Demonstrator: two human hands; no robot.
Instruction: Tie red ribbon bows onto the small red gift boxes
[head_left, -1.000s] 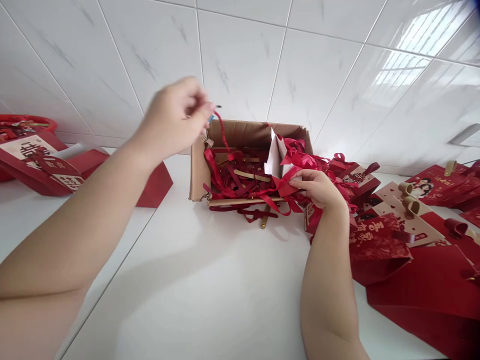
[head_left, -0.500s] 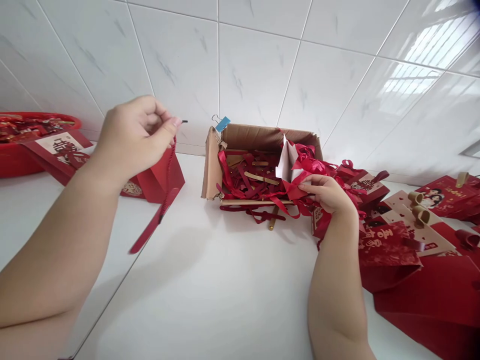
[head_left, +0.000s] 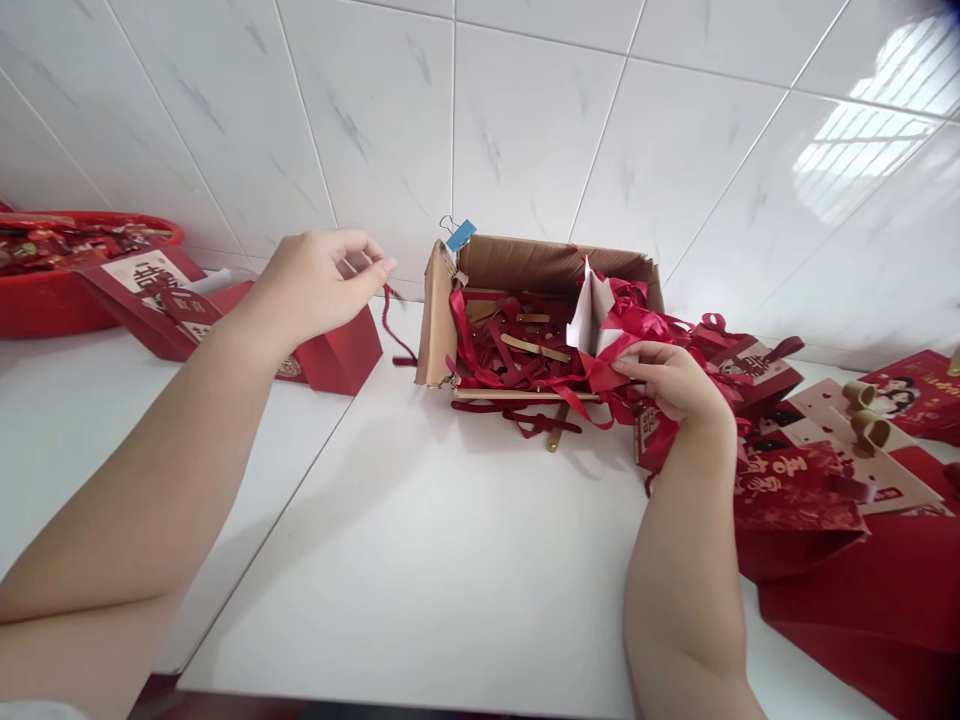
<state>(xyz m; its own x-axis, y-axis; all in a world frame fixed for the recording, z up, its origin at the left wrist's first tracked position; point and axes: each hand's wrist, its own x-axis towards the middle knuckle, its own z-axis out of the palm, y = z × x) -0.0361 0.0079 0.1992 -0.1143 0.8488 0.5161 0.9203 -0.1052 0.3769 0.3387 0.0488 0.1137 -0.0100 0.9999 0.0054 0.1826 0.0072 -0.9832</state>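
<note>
left hand (head_left: pixel 315 285) pinches a red cord (head_left: pixel 390 320) (blurred), right hand (head_left: pixel 671 380) grips red ribbons (head_left: pixel 600 375).

Left hand (head_left: pixel 319 285) raised above the white counter (head_left: pixel 420 540), fingers loosely curled; a dark red cord (head_left: pixel 391 325) hangs just off the fingertips, whether pinched or only touching cannot be told. Right hand (head_left: pixel 671 380) rests at the near right corner of an open cardboard box (head_left: pixel 435 320), fingers closed on a red ribbon bow (head_left: pixel 626 325). Box holds tangled red ribbons and gold strips (head_left: pixel 534 347); blue binder clip (head_left: pixel 459 236) on its back left corner. Red gift bags (head_left: pixel 795 490) lie right of the box, another red bag (head_left: pixel 341 355) left of it. Red tray (head_left: pixel 45 300) far left. White tiled wall (head_left: pixel 525 130) behind.
</note>
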